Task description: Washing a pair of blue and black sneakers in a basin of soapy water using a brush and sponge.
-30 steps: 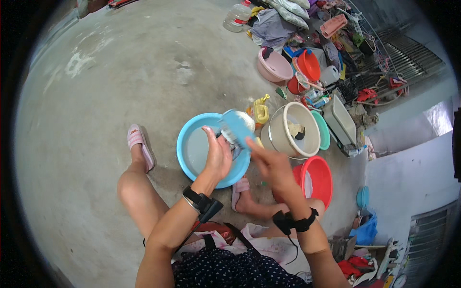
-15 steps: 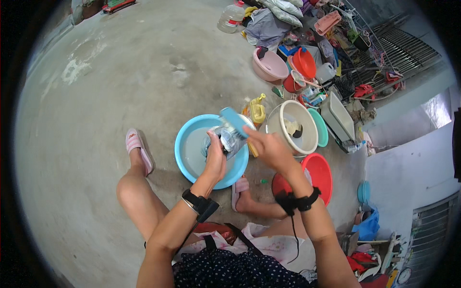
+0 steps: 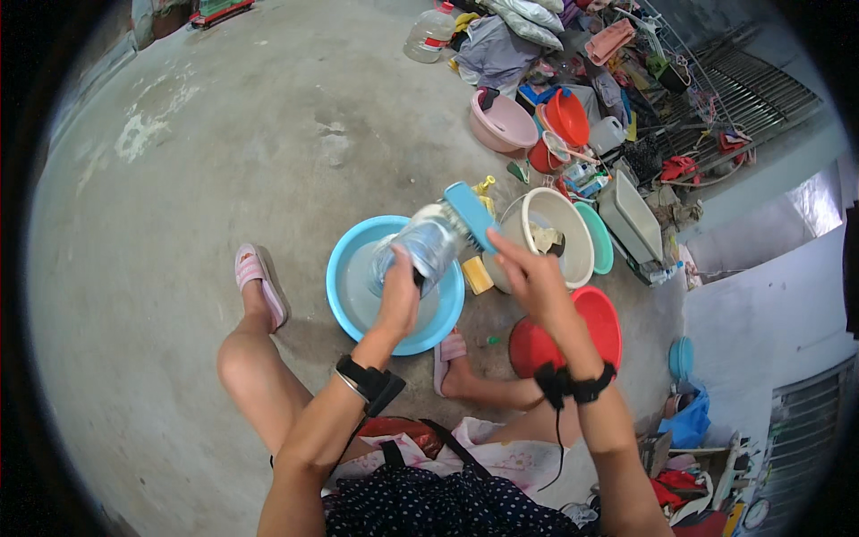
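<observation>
Over a light blue basin of cloudy water, my left hand grips what looks like a blue-grey shoe with a pale end, blurred by motion. My right hand is closed around the near end of a blue scrubbing brush. The brush's bristles face left and touch the shoe's upper right side. Just right of the basin lies a yellow block, perhaps soap or a sponge. Behind the brush, a yellow bottle is partly hidden.
To the right stand a cream bucket with cloth inside, a green basin and a red basin. A pink basin and piled household things are farther back. My slippered feet flank the blue basin on the concrete floor.
The brush and my right hand have moved to the right. The shoe has tipped up and right with my left hand. The yellow block now shows in full.
</observation>
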The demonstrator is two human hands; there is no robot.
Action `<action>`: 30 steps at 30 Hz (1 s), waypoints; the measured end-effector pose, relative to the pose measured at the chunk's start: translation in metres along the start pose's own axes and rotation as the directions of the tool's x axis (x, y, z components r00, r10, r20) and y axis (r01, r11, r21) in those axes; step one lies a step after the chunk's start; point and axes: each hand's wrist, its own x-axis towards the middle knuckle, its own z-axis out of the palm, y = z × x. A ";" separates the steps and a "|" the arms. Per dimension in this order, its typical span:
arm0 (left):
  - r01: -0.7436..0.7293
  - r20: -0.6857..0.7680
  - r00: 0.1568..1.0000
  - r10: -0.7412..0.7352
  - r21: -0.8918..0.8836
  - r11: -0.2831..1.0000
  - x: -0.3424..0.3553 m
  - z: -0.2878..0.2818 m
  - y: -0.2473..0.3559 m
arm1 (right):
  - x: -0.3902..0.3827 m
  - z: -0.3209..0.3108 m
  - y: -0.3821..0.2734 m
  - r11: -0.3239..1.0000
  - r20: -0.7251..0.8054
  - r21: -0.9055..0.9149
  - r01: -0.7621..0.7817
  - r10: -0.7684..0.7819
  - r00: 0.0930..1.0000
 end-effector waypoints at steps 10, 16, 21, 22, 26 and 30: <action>0.154 0.119 0.988 -0.097 -0.736 0.659 -0.007 0.006 0.054 | -0.014 0.060 0.028 0.986 -0.261 0.165 -0.011 0.054 0.964; 0.165 0.157 0.985 -0.066 -0.787 0.595 -0.003 0.007 0.049 | -0.021 0.076 0.002 0.989 -0.294 0.137 0.060 -0.018 0.956; 0.125 0.088 0.992 -0.093 -0.830 0.543 -0.002 0.003 0.040 | -0.022 0.097 0.006 0.913 -0.350 0.216 0.348 -0.260 0.900; 0.125 0.085 0.992 -0.097 -0.830 0.544 -0.001 0.002 0.038 | -0.022 0.098 0.004 0.912 -0.348 0.220 0.346 -0.258 0.901; 0.154 0.124 0.988 -0.091 -0.844 0.514 0.002 0.002 0.040 | -0.013 0.082 0.011 0.966 -0.270 0.095 0.240 -0.207 0.940; 0.100 0.060 0.994 -0.095 -0.849 0.519 0.007 -0.001 0.040 | -0.039 0.091 0.021 0.955 -0.305 0.239 0.174 -0.096 0.947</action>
